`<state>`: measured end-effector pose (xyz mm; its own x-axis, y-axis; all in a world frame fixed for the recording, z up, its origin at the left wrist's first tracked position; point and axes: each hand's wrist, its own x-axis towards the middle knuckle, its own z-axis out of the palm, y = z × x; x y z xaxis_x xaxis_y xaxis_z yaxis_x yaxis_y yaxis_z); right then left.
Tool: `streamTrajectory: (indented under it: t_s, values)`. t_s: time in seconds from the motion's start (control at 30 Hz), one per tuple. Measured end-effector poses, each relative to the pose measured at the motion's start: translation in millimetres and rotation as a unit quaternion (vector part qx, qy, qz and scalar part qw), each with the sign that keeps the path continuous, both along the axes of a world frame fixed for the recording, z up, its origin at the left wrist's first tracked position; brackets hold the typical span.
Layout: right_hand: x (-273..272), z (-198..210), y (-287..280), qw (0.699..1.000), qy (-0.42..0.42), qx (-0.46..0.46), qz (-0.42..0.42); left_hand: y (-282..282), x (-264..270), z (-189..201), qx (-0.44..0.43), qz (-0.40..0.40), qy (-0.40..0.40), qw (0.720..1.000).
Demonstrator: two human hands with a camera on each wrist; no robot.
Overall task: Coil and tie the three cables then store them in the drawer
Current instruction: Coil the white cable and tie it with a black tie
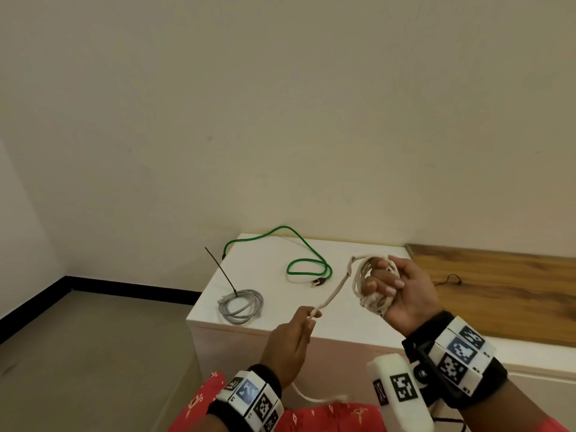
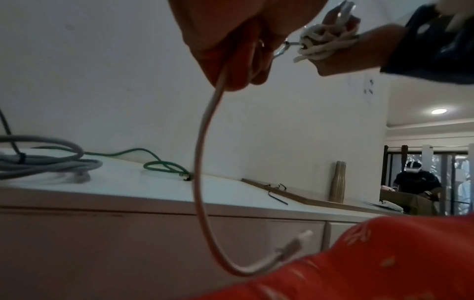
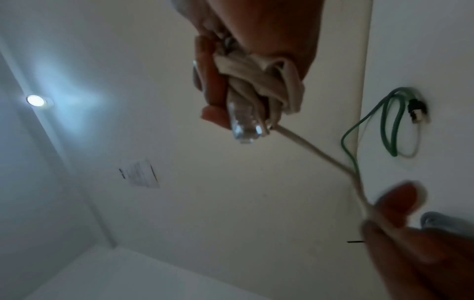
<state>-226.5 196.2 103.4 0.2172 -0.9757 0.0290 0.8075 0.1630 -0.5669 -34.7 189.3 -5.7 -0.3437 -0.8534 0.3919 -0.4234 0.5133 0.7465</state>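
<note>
My right hand (image 1: pixel 391 285) grips a bundle of coiled white cable (image 1: pixel 371 282) above the white cabinet top (image 1: pixel 268 294); its clear plug (image 3: pixel 245 125) shows below my fingers in the right wrist view. A taut stretch of that cable runs down-left to my left hand (image 1: pixel 307 318), which pinches it. The free end (image 2: pixel 295 246) hangs below with its plug. A grey cable (image 1: pixel 241 305), coiled and bound with a dark tie, lies at the cabinet's front left. A loose green cable (image 1: pixel 307 263) sprawls at the back.
A wooden bench top (image 1: pixel 498 291) adjoins the cabinet on the right, with a dark tie (image 1: pixel 448 279) lying on it. Drawer fronts (image 2: pixel 295 237) sit below the cabinet top. Red patterned cloth (image 1: pixel 327 416) is near my body. A person (image 2: pixel 415 180) stands far off.
</note>
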Motion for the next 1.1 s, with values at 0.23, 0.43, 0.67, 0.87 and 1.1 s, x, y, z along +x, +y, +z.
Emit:
streamTrajectory:
  t_s: [0.23,0.43,0.67,0.87,1.1]
  values:
    - [5,7,-3,0.987,-0.017,-0.057,-0.146,21,-12,12,-0.036,-0.028,-0.274,0.961]
    - [21,-11,-3,0.926,0.280,-0.104,-0.233,25,-15,21,-0.180,-0.095,-0.331,0.921]
    - [29,-29,1,0.778,0.555,-0.217,-0.196,19,-6,35,-0.404,-0.040,-0.279,0.870]
    - [31,-35,3,0.712,0.669,-0.210,0.035,5,5,51,-0.346,0.031,-0.153,0.925]
    - [33,-24,12,0.797,0.550,-0.136,0.210,-10,7,46,-0.083,0.035,0.015,0.996]
